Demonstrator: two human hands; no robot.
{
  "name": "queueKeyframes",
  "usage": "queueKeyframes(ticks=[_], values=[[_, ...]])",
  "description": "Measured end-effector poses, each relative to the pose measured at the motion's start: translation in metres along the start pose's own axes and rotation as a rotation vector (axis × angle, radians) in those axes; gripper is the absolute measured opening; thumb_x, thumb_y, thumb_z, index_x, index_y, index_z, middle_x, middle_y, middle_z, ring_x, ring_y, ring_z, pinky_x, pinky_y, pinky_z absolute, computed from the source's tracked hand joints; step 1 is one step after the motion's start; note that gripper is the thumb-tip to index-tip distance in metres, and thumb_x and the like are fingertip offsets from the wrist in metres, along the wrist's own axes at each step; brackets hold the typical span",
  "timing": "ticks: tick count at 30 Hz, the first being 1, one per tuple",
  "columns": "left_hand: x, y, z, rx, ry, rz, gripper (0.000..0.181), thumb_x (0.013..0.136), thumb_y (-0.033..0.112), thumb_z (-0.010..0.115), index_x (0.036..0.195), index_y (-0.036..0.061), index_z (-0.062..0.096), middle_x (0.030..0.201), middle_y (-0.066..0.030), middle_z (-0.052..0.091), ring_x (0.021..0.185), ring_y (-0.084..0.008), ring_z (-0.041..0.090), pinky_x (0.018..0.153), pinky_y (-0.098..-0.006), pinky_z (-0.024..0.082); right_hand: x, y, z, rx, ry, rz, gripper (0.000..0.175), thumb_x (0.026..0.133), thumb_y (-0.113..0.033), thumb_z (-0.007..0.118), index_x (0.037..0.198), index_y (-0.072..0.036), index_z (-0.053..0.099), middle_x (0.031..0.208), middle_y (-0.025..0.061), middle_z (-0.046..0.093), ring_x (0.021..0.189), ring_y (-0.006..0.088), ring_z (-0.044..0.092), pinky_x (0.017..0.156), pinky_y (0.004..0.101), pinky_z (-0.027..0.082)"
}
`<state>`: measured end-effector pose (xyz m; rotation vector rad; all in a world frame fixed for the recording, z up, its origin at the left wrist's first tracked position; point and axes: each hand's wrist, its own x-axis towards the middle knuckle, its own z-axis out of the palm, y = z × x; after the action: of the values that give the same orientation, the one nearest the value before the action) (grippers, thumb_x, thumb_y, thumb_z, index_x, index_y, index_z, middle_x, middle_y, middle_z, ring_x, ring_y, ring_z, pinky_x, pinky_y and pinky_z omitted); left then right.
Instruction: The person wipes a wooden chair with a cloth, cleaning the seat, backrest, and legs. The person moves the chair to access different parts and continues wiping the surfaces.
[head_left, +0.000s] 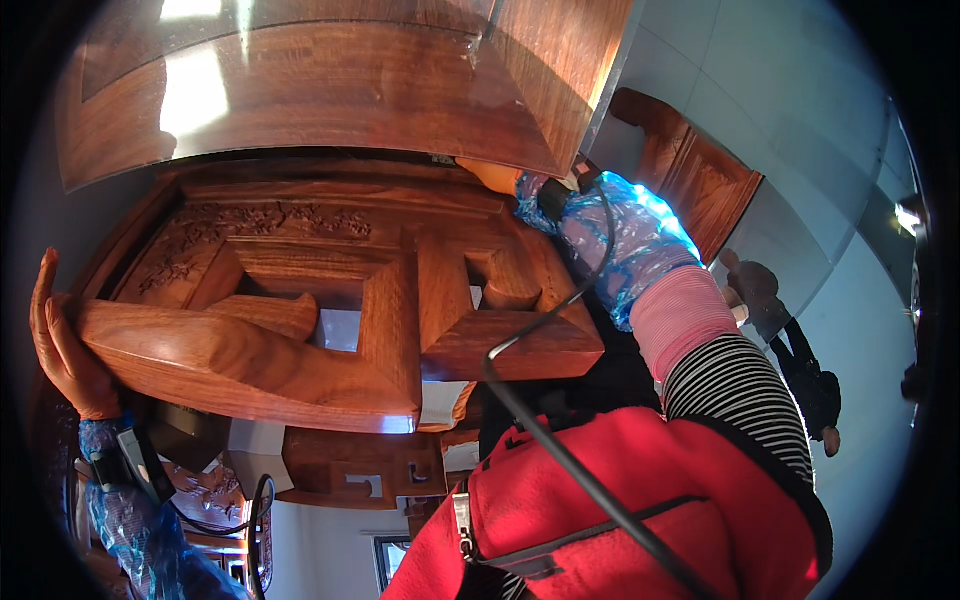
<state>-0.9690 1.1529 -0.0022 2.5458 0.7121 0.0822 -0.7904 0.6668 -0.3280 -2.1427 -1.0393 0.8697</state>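
A polished reddish wooden seat with scroll-shaped armrest parts (315, 382) fills the middle of the view. Carved blossom branches (255, 221) decorate its inner panel. My left hand (75, 360), in what appears to be an orange glove, lies with straight fingers against the armrest's rounded left end. Across the seat's far side, my right hand (491, 176) reaches in beside the edge of a glossy wooden tabletop (352, 90); its fingertips are hidden. Blue plastic sleeve covers (600, 225) wrap both forearms, and each wrist wears a dark strapped device (142, 461).
A black cable (555, 450) runs over my red vest towards the right wrist. Beyond the right arm stand another wooden furniture piece (697, 176) and a person in dark clothes (795, 360) on a pale tiled floor (795, 112). More carved wooden furniture (352, 465) appears at the lower left.
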Motion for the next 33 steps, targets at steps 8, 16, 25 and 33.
queueKeyframes(ticks=[8, 16, 25, 33], values=[[-0.001, -0.003, 0.0, -0.018, -0.013, 0.012, 0.044, 0.107, 0.016, 0.036, 0.14, -0.0023, 0.058, 0.146, -0.0165, 0.058, 0.138, -0.0271, 0.051, 0.118, -0.0388, 0.035, 0.007, -0.025, -0.017, 0.131, -0.206, 0.171, 0.035, 0.101, -0.03, 0.061, 0.127, -0.007, 0.067, 0.127, 0.0149, 0.067, 0.118, 0.0353, 0.06, 0.102, 0.0425, 0.047], [-0.001, -0.001, -0.001, 0.011, -0.028, 0.013, 0.044, 0.108, 0.017, 0.035, 0.141, -0.001, 0.058, 0.146, -0.0161, 0.058, 0.138, -0.0275, 0.051, 0.118, -0.0383, 0.035, 0.033, -0.019, 0.035, 0.377, -0.201, 0.071, 0.037, 0.103, -0.028, 0.058, 0.131, -0.006, 0.063, 0.129, 0.0162, 0.065, 0.119, 0.0344, 0.059, 0.102, 0.041, 0.046], [0.0, -0.001, -0.002, 0.05, -0.045, 0.04, 0.043, 0.109, 0.018, 0.035, 0.14, -0.0011, 0.058, 0.146, -0.0156, 0.058, 0.138, -0.0264, 0.051, 0.117, -0.0375, 0.035, -0.009, 0.017, 0.007, 0.266, -0.153, 0.09, 0.034, 0.102, -0.024, 0.06, 0.13, -0.004, 0.063, 0.13, 0.0179, 0.064, 0.12, 0.0341, 0.059, 0.101, 0.0415, 0.048], [-0.002, -0.004, -0.002, -0.031, -0.035, -0.022, 0.045, 0.108, 0.02, 0.035, 0.14, -0.0024, 0.058, 0.146, -0.0159, 0.057, 0.137, -0.0256, 0.051, 0.116, -0.0377, 0.036, -0.062, 0.035, -0.051, 0.283, -0.21, 0.208, 0.032, 0.101, -0.02, 0.061, 0.128, -0.003, 0.063, 0.131, 0.0196, 0.063, 0.121, 0.0352, 0.059, 0.1, 0.042, 0.049]])
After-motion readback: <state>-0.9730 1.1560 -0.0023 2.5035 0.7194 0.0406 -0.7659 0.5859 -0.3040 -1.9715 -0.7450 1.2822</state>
